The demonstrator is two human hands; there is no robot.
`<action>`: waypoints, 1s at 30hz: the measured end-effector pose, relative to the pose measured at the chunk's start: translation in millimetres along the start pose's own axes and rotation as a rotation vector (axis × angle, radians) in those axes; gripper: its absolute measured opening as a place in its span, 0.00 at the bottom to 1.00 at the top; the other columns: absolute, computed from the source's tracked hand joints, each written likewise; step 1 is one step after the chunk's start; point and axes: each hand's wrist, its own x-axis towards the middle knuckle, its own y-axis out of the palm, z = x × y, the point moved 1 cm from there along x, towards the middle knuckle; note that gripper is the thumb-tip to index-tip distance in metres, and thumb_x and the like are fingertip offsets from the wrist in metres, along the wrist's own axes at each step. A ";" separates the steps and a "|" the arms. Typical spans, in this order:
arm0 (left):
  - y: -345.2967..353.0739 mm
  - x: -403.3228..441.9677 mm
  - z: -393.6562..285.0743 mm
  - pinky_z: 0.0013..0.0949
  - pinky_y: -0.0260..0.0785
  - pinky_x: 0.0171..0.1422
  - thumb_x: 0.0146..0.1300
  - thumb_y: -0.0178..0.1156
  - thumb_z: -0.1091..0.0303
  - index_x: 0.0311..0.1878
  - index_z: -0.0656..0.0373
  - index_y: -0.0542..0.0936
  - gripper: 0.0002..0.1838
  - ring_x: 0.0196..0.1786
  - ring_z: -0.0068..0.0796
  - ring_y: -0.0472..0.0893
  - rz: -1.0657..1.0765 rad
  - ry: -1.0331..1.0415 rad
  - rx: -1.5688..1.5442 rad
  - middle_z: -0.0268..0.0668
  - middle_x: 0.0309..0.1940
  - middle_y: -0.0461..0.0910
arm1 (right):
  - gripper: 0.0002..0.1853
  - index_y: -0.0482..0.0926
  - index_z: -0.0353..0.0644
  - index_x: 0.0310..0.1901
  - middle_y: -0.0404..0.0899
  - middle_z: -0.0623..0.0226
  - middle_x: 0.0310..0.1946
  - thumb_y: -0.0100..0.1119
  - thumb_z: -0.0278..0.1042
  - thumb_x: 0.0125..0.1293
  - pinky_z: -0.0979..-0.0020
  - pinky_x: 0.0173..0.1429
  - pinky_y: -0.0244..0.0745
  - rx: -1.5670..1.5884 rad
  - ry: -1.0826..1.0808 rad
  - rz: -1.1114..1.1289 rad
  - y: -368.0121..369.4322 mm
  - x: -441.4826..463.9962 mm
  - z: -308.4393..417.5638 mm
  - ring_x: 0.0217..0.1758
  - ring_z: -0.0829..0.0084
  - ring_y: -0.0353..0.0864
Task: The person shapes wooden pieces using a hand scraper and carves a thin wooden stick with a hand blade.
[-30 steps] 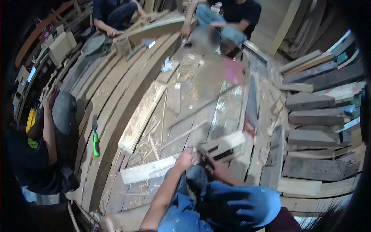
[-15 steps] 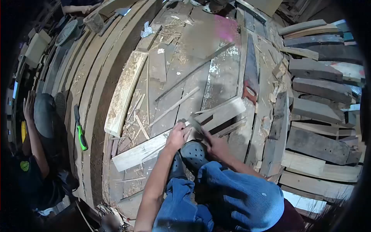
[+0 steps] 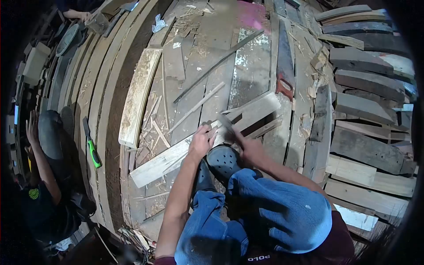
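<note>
A pale wooden plank (image 3: 161,165) lies slantwise on the floor in front of my feet, with a dark notch near its middle. My left hand (image 3: 202,140) rests on the plank with its fingers curled; what they pinch, if anything, is hidden. My right hand (image 3: 252,152) is closed around a tool with a grey flat head (image 3: 226,123), blurred, held over the plank close to my left fingers. Its exact kind cannot be made out. One of my grey clogs (image 3: 223,161) is right beside the plank, between my hands.
A handsaw (image 3: 285,66) with a red handle lies beyond the plank's right end. A green-handled chisel (image 3: 92,150) is on the beams at left, near a seated person (image 3: 44,176). Thick wood pieces (image 3: 366,106) line the right side. Offcuts and shavings litter the floor.
The view has shifted slightly, so the floor items sit higher. My right hand and its tool have moved a little relative to the plank; my left hand stays on it.
</note>
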 end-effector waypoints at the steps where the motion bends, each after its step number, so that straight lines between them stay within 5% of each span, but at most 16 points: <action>1: 0.2 0.5 0.8 0.41 0.72 0.52 0.59 0.65 0.70 0.49 0.57 0.85 0.14 0.44 0.45 0.77 -0.003 0.000 -0.012 0.44 0.38 0.77 | 0.38 0.51 0.62 0.75 0.77 0.43 0.26 0.55 0.36 0.65 0.47 0.36 0.72 -0.008 -0.010 0.003 0.1 3.3 -7.0 0.29 0.41 0.79; 5: -3.5 -2.7 -6.5 0.41 0.72 0.51 0.59 0.64 0.71 0.49 0.58 0.85 0.14 0.44 0.45 0.77 0.007 -0.022 -0.017 0.44 0.37 0.77 | 0.40 0.50 0.66 0.76 0.77 0.41 0.25 0.55 0.35 0.64 0.45 0.37 0.73 0.157 0.220 -0.196 -0.8 25.1 -35.1 0.30 0.40 0.79; 8: 3.8 -3.6 2.4 0.42 0.72 0.48 0.60 0.64 0.70 0.48 0.57 0.85 0.12 0.41 0.45 0.77 0.018 -0.043 -0.018 0.45 0.35 0.76 | 0.41 0.49 0.61 0.76 0.80 0.42 0.32 0.54 0.35 0.63 0.47 0.40 0.75 0.012 -0.019 0.020 2.6 -3.5 -8.9 0.34 0.43 0.81; 9: 9.0 -5.6 7.3 0.42 0.72 0.47 0.61 0.64 0.69 0.48 0.57 0.85 0.12 0.41 0.46 0.77 0.016 -0.063 -0.027 0.45 0.35 0.76 | 0.40 0.48 0.61 0.77 0.79 0.44 0.29 0.53 0.36 0.64 0.47 0.37 0.74 0.003 0.066 0.105 -2.5 -0.7 -4.1 0.32 0.43 0.80; 15: 3.1 -5.0 1.2 0.42 0.73 0.46 0.62 0.64 0.67 0.45 0.57 0.86 0.10 0.38 0.45 0.78 -0.024 -0.041 -0.038 0.44 0.33 0.77 | 0.32 0.53 0.57 0.75 0.79 0.44 0.25 0.50 0.42 0.71 0.46 0.35 0.73 0.066 0.101 -0.066 -25.4 13.3 -8.5 0.27 0.44 0.79; 22: -0.7 -12.8 8.4 0.40 0.75 0.52 0.63 0.62 0.61 0.48 0.57 0.85 0.14 0.47 0.47 0.81 0.052 -0.039 0.049 0.47 0.46 0.80 | 0.32 0.49 0.40 0.74 0.79 0.39 0.27 0.41 0.47 0.74 0.45 0.39 0.73 0.184 0.111 -0.026 -6.4 12.5 -32.5 0.30 0.40 0.79; 28: -63.7 15.1 -35.1 0.49 0.76 0.52 0.57 0.55 0.69 0.40 0.61 0.83 0.11 0.46 0.51 0.83 0.783 -0.301 0.311 0.52 0.40 0.83 | 0.35 0.56 0.40 0.71 0.80 0.36 0.31 0.46 0.55 0.71 0.46 0.45 0.76 0.265 0.064 -0.006 31.4 12.9 -52.4 0.36 0.38 0.81; 30: -57.0 18.2 -34.0 0.49 0.76 0.51 0.57 0.56 0.69 0.41 0.61 0.83 0.11 0.46 0.50 0.84 0.817 -0.218 0.335 0.52 0.40 0.83 | 0.32 0.63 0.42 0.68 0.80 0.37 0.31 0.49 0.54 0.69 0.47 0.44 0.76 0.151 0.153 -0.061 41.5 7.8 -44.1 0.37 0.39 0.82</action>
